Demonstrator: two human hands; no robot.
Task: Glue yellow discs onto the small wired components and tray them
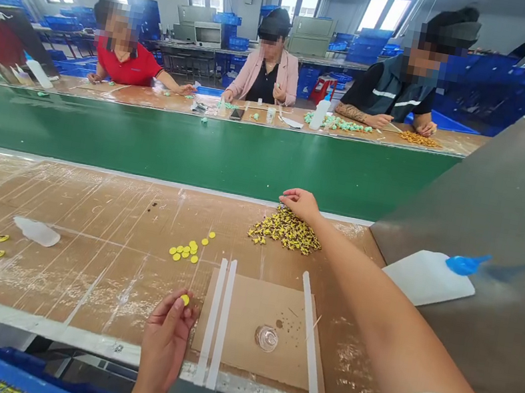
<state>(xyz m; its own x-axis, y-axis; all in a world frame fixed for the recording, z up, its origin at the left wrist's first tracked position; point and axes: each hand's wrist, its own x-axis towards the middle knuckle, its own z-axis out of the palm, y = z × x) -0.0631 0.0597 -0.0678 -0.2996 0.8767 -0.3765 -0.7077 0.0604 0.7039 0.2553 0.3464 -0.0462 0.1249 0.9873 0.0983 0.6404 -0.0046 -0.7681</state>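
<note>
yellow discs (pixel 186 249) on brown worktop (pixel 101 215), green belt (pixel 174 147), windows (pixel 386 12) beyond

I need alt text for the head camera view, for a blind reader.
A person's left hand holds a yellow disc, and the right hand is at a heap of small yellow-and-dark pieces on a brown workbench. Three people are opposite, across a green surface.

My left hand (pixel 167 339) pinching a yellow disc (pixel 184 300), my right hand (pixel 302 205) at a pile of yellow-and-dark pieces (pixel 287 231), a clear dish (pixel 266 338) on taped cardboard (pixel 247 312) between my arms
</note>
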